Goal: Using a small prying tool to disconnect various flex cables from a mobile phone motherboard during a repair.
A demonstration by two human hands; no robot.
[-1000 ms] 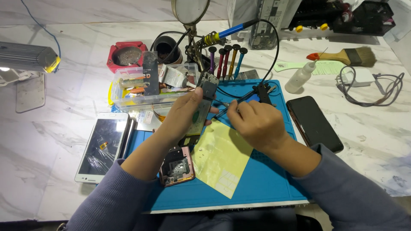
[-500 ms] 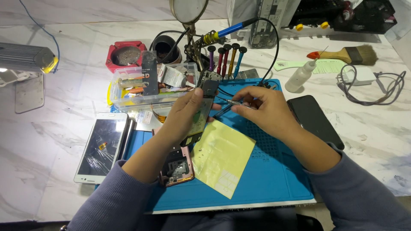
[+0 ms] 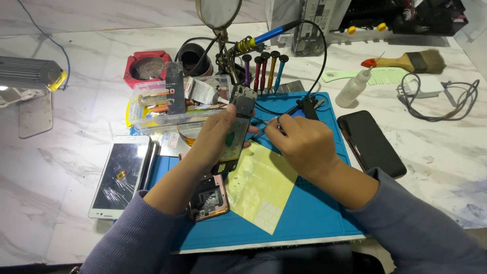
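My left hand [image 3: 215, 139] is wrapped around the stripped phone frame [image 3: 237, 127], tipping it up off the blue mat [image 3: 314, 213] toward twelve o'clock so its inner face catches the lamp. My right hand [image 3: 304, 144], at three o'clock of the frame, pinches slim tweezers [image 3: 265, 128] with tips aimed at it. The pink phone shell [image 3: 209, 198] lies at six o'clock, out of the way.

**Materials and finishes at the bench**

A matt blue rubbery mat [image 3: 314, 213] was laid over glossy veined marble [image 3: 61, 203]. At the mat's 9 o'clock, a white phone [image 3: 117, 175] was covered in shiny wrinkled film. A matt yellow paper sheet [image 3: 261, 185] was seen at centre. At 1 o'clock, a wooden-handled bristle brush [image 3: 406, 61] was noted; at 3 o'clock, a glossy black glass phone [image 3: 371, 143].
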